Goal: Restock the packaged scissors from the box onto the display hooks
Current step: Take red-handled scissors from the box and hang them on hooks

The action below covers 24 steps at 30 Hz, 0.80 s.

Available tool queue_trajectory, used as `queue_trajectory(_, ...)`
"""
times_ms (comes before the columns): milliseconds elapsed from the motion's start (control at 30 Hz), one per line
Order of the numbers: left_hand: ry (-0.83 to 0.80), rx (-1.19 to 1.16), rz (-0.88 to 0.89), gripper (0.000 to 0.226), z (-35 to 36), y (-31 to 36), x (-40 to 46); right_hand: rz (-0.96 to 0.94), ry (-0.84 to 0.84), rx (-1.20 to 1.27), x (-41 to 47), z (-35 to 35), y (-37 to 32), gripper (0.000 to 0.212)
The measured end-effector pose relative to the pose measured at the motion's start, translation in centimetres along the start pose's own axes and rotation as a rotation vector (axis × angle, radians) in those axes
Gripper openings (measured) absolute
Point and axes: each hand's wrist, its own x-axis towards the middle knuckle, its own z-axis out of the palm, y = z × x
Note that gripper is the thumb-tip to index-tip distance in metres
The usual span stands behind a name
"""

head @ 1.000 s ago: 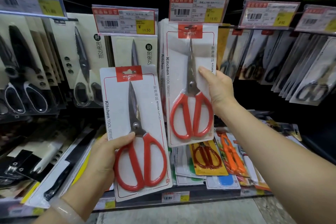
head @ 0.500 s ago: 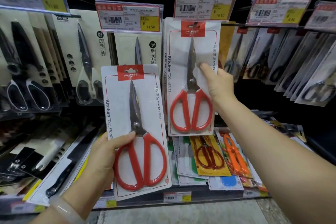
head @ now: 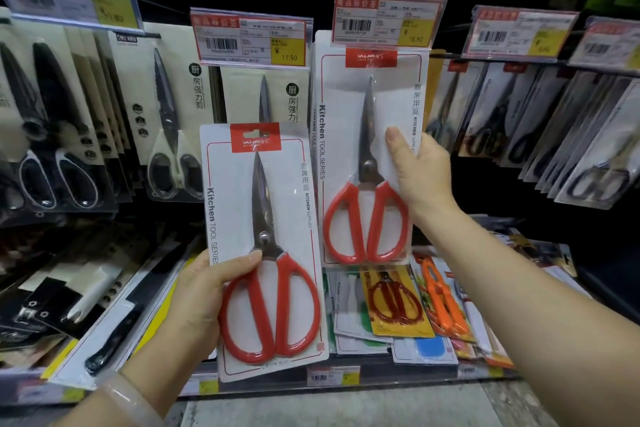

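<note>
Where the price tag (head: 388, 18) overlaps the card top: you cannot see the hook.
Upper racks and far-right packs: blurred, cut off by the frame.
Your right hand (head: 420, 172): thumb pinches the right edge of the hanging scissors pack (head: 372, 156), fingers hidden behind the card.
Your left hand (head: 204, 291): grasps the second scissors pack (head: 266, 246) at its lower left, thumb across the front, held upright, lower left of the hanging one.
</note>
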Motion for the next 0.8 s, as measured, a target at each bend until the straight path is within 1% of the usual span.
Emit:
queue_trajectory(133, -0.015, -0.022, 0.003, 0.021, 0.0, 0.4, 0.2, 0.004, 0.017, 0.059, 0.1, 0.0, -0.7, 0.033)
queue_trajectory(300, -0.01, -0.034, 0.0, 0.029, -0.1, 0.5, 0.1, 0.069, -0.014, 0.123, 0.1, -0.3, -0.5, 0.019)
queue_trajectory(433, -0.007, -0.043, -0.017, 0.031, -0.5, 0.5, -0.1, 0.085, -0.039, 0.126, -0.6, -0.8, -0.6, 0.014)
queue_trajectory(533, 0.01, -0.034, -0.017, 0.032, -0.8, 0.5, 0.0, 0.059, -0.044, 0.168, -0.4, -1.2, -2.0, 0.017)
queue_trajectory(600, 0.02, -0.029, -0.02, 0.038, -0.8, 0.6, 0.1, 0.049, -0.061, 0.189, -0.1, -1.4, -3.0, 0.021)
queue_trajectory(667, 0.024, -0.03, -0.022, 0.043, -0.6, 0.6, 0.3, 0.055, -0.088, 0.155, -0.2, -1.9, -3.0, 0.019)
queue_trajectory(700, 0.019, -0.032, -0.021, 0.041, -0.5, 0.7, 0.3, 0.062, -0.106, 0.108, -0.4, -2.3, -2.6, 0.017)
queue_trajectory(767, 0.003, -0.037, -0.02, 0.028, 0.0, 0.6, 0.2, 0.086, -0.109, -0.014, -1.2, -3.5, -0.7, 0.017)
queue_trajectory(800, -0.004, -0.037, -0.02, 0.023, 0.2, 0.5, 0.1, 0.107, -0.079, -0.066, -1.7, -4.3, 0.3, 0.017)
